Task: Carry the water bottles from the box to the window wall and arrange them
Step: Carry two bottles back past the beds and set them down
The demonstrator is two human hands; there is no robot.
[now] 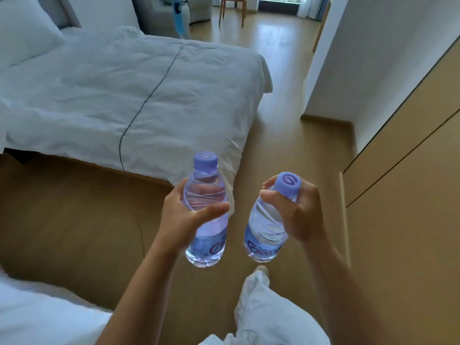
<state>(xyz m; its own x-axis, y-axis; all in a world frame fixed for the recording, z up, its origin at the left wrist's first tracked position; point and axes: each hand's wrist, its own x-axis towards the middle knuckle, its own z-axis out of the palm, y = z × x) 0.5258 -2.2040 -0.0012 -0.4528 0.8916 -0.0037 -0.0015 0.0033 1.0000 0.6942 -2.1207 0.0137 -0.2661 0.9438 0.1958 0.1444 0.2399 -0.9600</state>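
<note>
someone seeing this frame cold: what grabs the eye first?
Two purple-capped water bottles held up mid-frame: the left hand wraps the body of the left bottle, and the right hand grips the right bottle at its neck, just under the cap. Next comes the white bed filling the upper left. A wooden floor runs along its foot toward the window at the top.

We see a bed (119, 95) with white covers at upper left, a wooden chair (232, 8) at top centre, and wooden cabinet doors (408, 150) at right.
</note>
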